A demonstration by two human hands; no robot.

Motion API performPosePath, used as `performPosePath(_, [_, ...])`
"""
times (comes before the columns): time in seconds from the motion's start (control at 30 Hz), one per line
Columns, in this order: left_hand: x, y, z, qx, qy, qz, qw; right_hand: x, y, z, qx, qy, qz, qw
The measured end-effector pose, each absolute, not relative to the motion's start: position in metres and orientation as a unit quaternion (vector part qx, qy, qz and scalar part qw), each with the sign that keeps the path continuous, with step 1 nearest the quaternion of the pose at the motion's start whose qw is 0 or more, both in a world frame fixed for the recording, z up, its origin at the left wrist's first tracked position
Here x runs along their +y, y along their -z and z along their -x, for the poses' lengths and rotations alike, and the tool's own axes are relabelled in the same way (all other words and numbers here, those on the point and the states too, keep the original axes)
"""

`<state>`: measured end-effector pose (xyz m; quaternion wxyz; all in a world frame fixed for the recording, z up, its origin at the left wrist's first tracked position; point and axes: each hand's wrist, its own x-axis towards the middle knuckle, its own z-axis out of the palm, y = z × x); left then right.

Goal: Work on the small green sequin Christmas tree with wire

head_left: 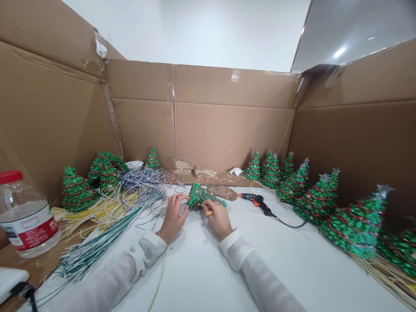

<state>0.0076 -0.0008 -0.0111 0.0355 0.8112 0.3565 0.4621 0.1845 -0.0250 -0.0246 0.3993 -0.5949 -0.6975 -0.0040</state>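
A small green Christmas tree with red trim lies on its side on the white tabletop, between my hands. My left hand has its thumb and fingers curved about the tree's left end, gripping it. My right hand is closed at the tree's near side, its fingers pinching a short yellowish stick. The stick's far tip is hidden against the tree. Just behind the tree sits a brown, glossy lump, and to its right lies a black and orange glue gun.
Bundles of green-and-white wires and tangled purple wire spread at left, near a water bottle. Several trees line the right side; others stand left. Cardboard walls enclose the table. The glue gun's cord runs rightward.
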Motion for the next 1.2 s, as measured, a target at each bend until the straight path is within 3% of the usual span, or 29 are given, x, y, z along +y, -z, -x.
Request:
performPosePath(0.47, [-0.0014, 0.0157, -0.0096, 0.347, -0.406, -0.835, 0.128, -0.0212, 0.0284, -0.1856, -0.707, -0.021, 0.565, 0.424])
performPosePath(1.2, [-0.0016, 0.0187, -0.0103, 0.354, -0.385, -0.841, 0.137, -0.0208, 0.0277, -0.1879, -0.651, 0.013, 0.553, 0.520])
